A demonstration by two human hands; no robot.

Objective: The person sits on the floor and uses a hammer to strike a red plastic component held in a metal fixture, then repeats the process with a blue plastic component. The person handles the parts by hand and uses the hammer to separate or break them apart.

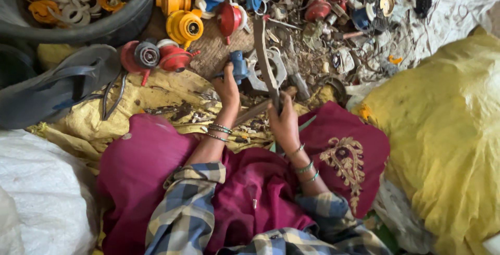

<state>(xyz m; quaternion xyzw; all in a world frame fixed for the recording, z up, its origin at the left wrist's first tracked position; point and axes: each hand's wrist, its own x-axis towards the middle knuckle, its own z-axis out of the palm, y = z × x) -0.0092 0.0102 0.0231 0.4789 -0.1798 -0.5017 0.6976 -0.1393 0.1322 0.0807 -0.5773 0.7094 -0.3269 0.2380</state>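
Tub at far left holds stripped rings and yellow caps, apparently work already done. Red and yellow regulators lie beside it, seemingly untouched (many more are heaped beyond). Left hand closes its fingers on a small blue regulator, pinning it to the ground. Right hand grips a long flat blade, angled up just beside that piece.

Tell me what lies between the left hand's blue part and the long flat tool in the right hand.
Head view: between the blue part and the long flat tool lies a pale grey metal piece amid scrap.
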